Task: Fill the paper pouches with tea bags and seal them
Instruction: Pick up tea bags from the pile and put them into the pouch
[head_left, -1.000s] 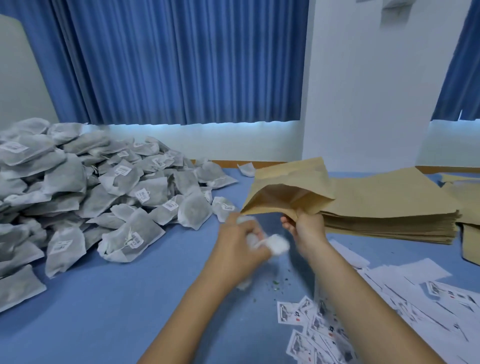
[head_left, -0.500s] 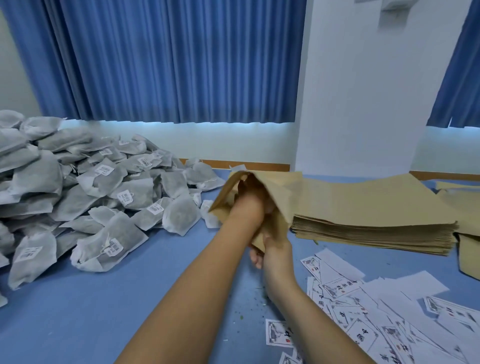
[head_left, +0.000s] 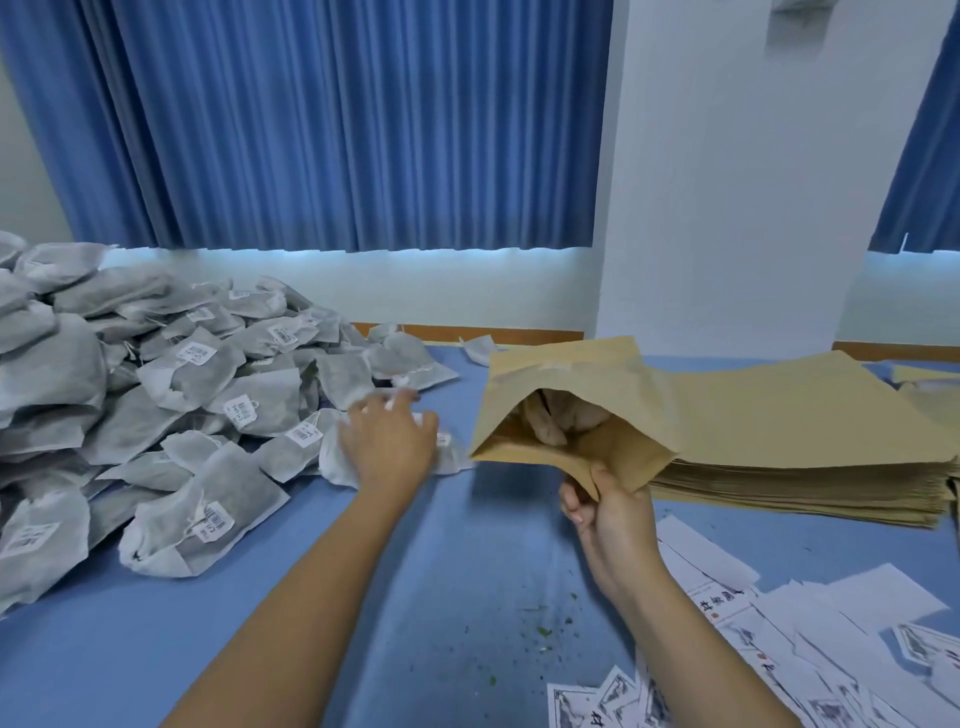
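My right hand (head_left: 613, 512) pinches the lower lip of an open brown paper pouch (head_left: 571, 384), held tilted with its mouth facing me; at least one pale tea bag (head_left: 563, 415) shows inside it. My left hand (head_left: 387, 441) reaches left of the pouch with fingers spread, resting on a white tea bag (head_left: 337, 457) at the near edge of the big heap of grey-white tea bags (head_left: 156, 395). Whether its fingers close round the bag is hidden by the hand.
A thick stack of flat brown pouches (head_left: 805, 447) lies behind and right of the held pouch. Loose printed white labels (head_left: 831, 644) are scattered at the lower right. Green tea crumbs (head_left: 540, 631) dot the blue tabletop (head_left: 260, 597). A white wall and blue curtains stand behind.
My left hand came out of the pouch and moved left onto a tea bag at the heap's edge. My right hand keeps holding the pouch open.
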